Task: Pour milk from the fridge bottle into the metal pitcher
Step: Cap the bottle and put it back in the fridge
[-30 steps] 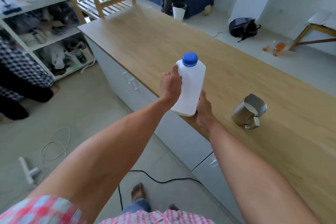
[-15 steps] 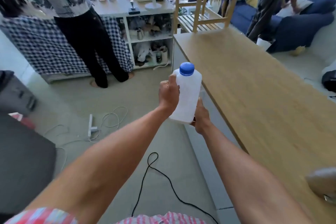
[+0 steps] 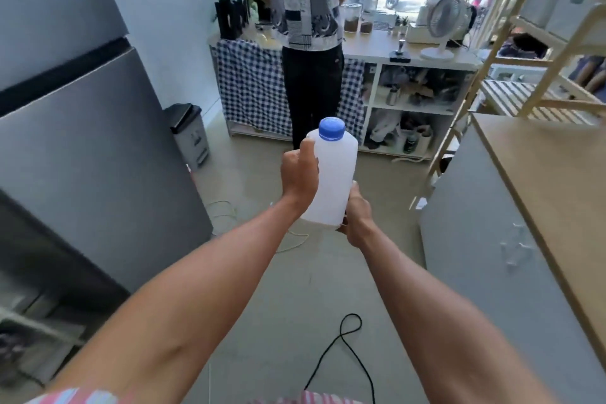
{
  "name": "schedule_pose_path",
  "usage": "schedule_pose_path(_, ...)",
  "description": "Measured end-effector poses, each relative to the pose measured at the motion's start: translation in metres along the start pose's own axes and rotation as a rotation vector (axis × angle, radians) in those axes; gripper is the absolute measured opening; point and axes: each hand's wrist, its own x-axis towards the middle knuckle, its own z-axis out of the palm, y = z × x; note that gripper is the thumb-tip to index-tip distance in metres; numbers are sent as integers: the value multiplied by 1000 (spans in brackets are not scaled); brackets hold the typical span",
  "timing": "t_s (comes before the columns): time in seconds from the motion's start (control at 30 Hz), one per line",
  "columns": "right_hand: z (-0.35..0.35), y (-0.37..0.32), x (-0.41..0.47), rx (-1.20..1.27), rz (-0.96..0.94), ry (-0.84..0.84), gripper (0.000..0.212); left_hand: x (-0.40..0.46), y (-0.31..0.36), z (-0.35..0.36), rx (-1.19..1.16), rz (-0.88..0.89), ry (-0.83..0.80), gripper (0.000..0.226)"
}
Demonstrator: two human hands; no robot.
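I observe the milk bottle [image 3: 331, 180], white plastic with its blue cap [image 3: 332, 129] screwed on, held upright in mid-air over the floor [image 3: 288, 298], clear of any supporting surface. The left hand [image 3: 300, 174] is wrapped around the bottle's upper left side, thumb toward the shoulder below the cap. The right hand [image 3: 357, 218] is closed on the lower right corner and appears to cup the base, though the fingers underneath are hidden from me. The wooden desk [image 3: 551, 193] stands to the right, well apart from the bottle, with grey cabinet fronts below its edge. A grey fridge [image 3: 82, 154] fills the left side, doors shut as far as I can see. A small bin [image 3: 190, 134] with a black lid stands beside it. A person in a patterned shirt [image 3: 308, 3] stands ahead at a shelf unit [image 3: 413, 108] draped partly in checked cloth, with a white fan [image 3: 442, 23] on top. A black cable [image 3: 344, 348] loops on the floor below my arms.
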Motion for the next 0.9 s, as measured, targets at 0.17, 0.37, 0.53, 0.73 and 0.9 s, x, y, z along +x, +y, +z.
schedule_pose_path(0.17, 97, 5, 3, -93, 30, -109, 63, 34, 1, -84, 23, 8, 145, 65)
schedule_pose_path(0.37, 199, 12, 0, -227, 36, -280, 63, 59, 5, -174, -14, -17, 398, 62)
schedule_pose_path(0.53, 276, 20, -11, -341, 27, -439, 54, 71, 4, -242, -46, -42, 566, 61)
schedule_pose_path(0.73, 364, 32, -19, -431, 60, -644, 54, 84, 9, -313, -68, -37, 778, 46)
schedule_pose_path(0.9, 420, 28, -33, -494, 102, -791, 46, 90, 24, -353, -76, -38, 943, 46)
